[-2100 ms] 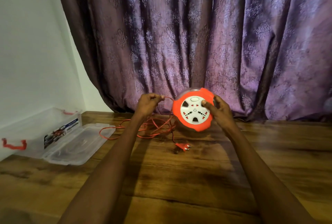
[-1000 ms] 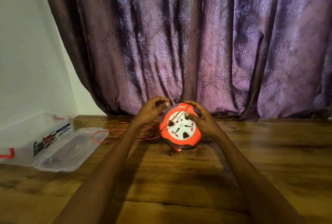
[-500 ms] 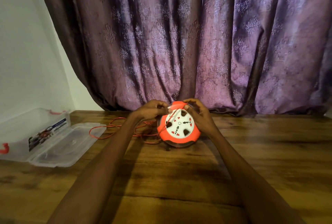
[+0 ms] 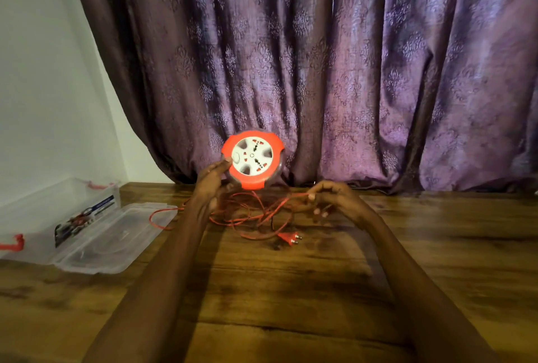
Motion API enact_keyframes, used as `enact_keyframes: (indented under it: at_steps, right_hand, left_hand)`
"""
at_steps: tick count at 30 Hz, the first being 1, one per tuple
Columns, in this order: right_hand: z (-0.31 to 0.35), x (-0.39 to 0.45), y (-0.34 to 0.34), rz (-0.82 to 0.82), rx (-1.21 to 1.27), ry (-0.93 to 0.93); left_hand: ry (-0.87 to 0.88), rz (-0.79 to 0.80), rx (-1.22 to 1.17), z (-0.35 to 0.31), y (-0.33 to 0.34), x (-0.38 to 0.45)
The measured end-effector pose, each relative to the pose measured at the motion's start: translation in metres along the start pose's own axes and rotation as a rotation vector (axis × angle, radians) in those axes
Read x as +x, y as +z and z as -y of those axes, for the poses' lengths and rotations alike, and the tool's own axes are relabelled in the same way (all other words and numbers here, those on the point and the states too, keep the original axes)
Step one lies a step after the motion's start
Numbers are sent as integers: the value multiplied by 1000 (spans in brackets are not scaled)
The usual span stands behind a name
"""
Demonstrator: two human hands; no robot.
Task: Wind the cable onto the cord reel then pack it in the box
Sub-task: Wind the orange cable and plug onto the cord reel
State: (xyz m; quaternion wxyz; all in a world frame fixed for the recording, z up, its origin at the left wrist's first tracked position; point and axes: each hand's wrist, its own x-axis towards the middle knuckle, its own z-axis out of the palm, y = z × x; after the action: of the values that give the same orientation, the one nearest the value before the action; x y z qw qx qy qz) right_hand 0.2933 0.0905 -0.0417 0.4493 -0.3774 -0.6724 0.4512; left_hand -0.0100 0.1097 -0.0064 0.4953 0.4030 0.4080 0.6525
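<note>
Above the wooden table (image 4: 291, 290), the left hand (image 4: 211, 185) grips the orange cord reel (image 4: 252, 159) by its lower left edge, socket face toward the camera. To its right, the right hand (image 4: 334, 199) pinches a strand of the red cable (image 4: 256, 211), which lies in loose loops below, its plug (image 4: 288, 238) on the wood. At far left sits the open clear box (image 4: 72, 226).

orange-and-white cord reel (image 4: 252, 159), orange cable (image 4: 250, 211)
</note>
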Motion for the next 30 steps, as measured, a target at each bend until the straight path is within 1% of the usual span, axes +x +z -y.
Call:
enact_keyframes:
  at_steps: [2, 4, 5, 7, 8, 9, 10, 11, 12, 14, 15, 16, 17, 19, 22, 25, 27, 28, 30]
  right_hand:
    - [2, 0, 1, 221, -134, 157]
    - [3, 0, 5, 432, -355, 297]
    - [3, 1, 7, 495, -484, 351]
    - [3, 1, 8, 544, -681, 403]
    - [3, 1, 6, 555, -694, 412]
    - [3, 0, 5, 555, -650, 412]
    - [4, -1, 3, 521, -568, 387]
    - [5, -1, 3, 425, -462, 327]
    - [6, 1, 3, 264, -347, 237]
    - [9, 7, 4, -115, -167, 39]
    - [11, 10, 4, -252, -114, -36]
    - [13, 14, 5, -338, -85, -85]
    - [14, 16, 6, -385, -69, -120]
    - [14, 19, 8, -419, -46, -154]
    - [9, 23, 10, -372, 57, -160]
    - [4, 24, 6, -352, 133, -137]
    - [1, 23, 3, -366, 211, -105]
    - [-1, 23, 2, -401, 253, -93]
    - [-2, 22, 3, -500, 336, -94]
  left_hand:
    - [18, -51, -29, -6, -2, 2]
    - [38, -77, -23, -10, -1, 3]
    - [49, -86, -14, -12, -1, 3]
    - [61, -91, 17, -14, 3, 4]
    - [63, -88, 23, -15, 5, 4]
    - [64, -84, 19, -15, 6, 5]
    - [64, -79, 19, -14, 8, 6]
    - [59, -67, 31, -14, 9, 6]
    - [54, -50, 59, -13, 11, 6]
    - [58, -13, 129, -10, 16, 5]
    - [64, 3, 156, -8, 19, 5]
    - [67, 18, 171, -6, 23, 5]
    - [64, 41, 176, -4, 26, 3]
    - [51, 119, 180, 1, 35, -1]
    - [46, 242, 228, 11, 49, -8]
    - [11, 339, 207, 27, 59, -16]
    - [23, 322, 189, 36, 67, -17]
    - [68, 272, 201, 40, 71, -17]
    - [255, 81, 274, 45, 79, -15]
